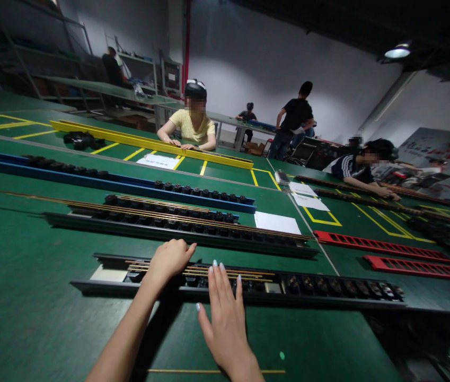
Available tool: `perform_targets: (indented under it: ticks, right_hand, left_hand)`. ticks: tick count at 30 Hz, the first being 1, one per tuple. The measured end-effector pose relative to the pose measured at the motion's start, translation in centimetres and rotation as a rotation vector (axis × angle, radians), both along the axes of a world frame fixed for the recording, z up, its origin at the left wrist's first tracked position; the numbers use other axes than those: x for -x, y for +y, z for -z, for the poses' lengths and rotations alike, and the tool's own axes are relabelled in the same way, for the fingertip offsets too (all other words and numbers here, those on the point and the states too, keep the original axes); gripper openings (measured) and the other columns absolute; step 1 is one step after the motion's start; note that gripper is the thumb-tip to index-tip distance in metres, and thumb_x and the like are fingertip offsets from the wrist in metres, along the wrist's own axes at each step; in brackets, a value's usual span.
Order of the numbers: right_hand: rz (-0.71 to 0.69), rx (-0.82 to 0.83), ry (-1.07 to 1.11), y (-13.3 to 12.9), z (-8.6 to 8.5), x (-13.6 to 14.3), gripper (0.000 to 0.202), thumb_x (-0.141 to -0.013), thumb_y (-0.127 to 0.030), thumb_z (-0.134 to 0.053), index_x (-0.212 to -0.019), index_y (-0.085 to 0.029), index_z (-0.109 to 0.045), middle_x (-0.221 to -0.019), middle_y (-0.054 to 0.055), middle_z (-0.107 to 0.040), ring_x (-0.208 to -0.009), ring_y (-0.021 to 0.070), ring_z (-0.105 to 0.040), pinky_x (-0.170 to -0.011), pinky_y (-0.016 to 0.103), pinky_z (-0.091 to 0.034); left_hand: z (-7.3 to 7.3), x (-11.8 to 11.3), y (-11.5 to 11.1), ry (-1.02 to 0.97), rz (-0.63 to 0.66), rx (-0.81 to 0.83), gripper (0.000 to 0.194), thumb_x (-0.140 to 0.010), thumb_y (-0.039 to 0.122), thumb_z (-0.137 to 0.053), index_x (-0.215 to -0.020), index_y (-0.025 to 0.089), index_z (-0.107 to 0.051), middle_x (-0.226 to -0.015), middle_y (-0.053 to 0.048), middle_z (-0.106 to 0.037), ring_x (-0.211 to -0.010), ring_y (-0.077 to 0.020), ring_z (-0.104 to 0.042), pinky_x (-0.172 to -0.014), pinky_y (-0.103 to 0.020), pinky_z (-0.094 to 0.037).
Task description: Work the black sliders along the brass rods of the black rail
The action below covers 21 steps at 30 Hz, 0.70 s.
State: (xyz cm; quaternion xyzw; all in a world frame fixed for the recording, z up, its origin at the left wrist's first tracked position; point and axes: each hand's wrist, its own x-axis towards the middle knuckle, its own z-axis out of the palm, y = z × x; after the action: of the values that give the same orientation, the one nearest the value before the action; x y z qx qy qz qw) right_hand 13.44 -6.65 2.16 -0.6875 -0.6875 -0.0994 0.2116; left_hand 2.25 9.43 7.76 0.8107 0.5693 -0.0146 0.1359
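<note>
A long black channel [101,287] lies across the table in front of me. Black wheel-like parts [336,286] sit in a row along its right end, and thin brass-coloured rods [248,275] lie lengthwise over its middle. My left hand [171,258] is bent over the channel left of centre, fingers curled down; what they hold is hidden. Flat over the near side wall lies my right hand [227,313], its fingers stretched out, their tips at the rods and the thumb apart. A pale block [108,274] shows inside the channel's left end.
Beyond lie another black channel [177,233] with rods, a blue channel [137,188] and a yellow channel [149,144]. Red slotted rails [419,268] lie at the right. One loose rod [272,371] is near me. Co-workers [193,119] sit across the table.
</note>
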Motion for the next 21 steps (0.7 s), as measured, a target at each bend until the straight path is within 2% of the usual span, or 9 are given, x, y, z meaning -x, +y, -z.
perform_targets:
  ticks: [7, 11, 17, 21]
  right_hand:
    - [-0.023, 0.006, 0.018, -0.2, -0.4, -0.5, 0.06, -0.096, -0.032, -0.033, -0.151, -0.02, -0.011, -0.153, 0.005, -0.028, -0.142, 0.0205, -0.024, -0.116, 0.048, -0.019]
    - [0.031, -0.022, 0.031, -0.1, -0.4, -0.6, 0.06, -0.096, -0.031, -0.033, -0.151, -0.019, -0.011, -0.153, 0.005, -0.028, -0.142, 0.0207, -0.024, -0.115, 0.049, -0.019]
    - [0.042, -0.016, -0.016, 0.2, -0.2, -0.6, 0.058, -0.096, -0.034, -0.033, -0.15, -0.019, -0.017, -0.153, 0.003, -0.027, -0.143, 0.0203, -0.023, -0.116, 0.047, -0.014]
    - [0.038, -0.012, -0.022, -0.1, -0.6, -1.2, 0.058, -0.097, -0.035, -0.032, -0.15, -0.018, -0.015, -0.154, 0.004, -0.025, -0.143, 0.0194, -0.021, -0.116, 0.046, -0.013]
  left_hand:
    - [0.1, 0.1, 0.0, -0.004, 0.0, -0.007, 0.063, -0.09, 0.053, -0.022, -0.079, 0.015, -0.072, -0.087, -0.017, -0.073, -0.091, -0.0285, -0.068, -0.078, -0.036, -0.048]
    - [0.1, 0.1, 0.0, -0.007, 0.002, -0.005, 0.064, -0.09, 0.053, -0.021, -0.078, 0.014, -0.072, -0.088, -0.018, -0.073, -0.09, -0.0296, -0.068, -0.077, -0.037, -0.049]
    - [0.0, 0.1, -0.1, -0.007, 0.005, -0.01, 0.064, -0.09, 0.053, -0.021, -0.078, 0.015, -0.072, -0.087, -0.017, -0.073, -0.09, -0.0282, -0.068, -0.077, -0.035, -0.048]
    - [0.0, 0.0, 0.0, -0.007, 0.002, -0.003, 0.064, -0.09, 0.053, -0.022, -0.077, 0.015, -0.072, -0.087, -0.018, -0.073, -0.089, -0.0289, -0.068, -0.076, -0.036, -0.048]
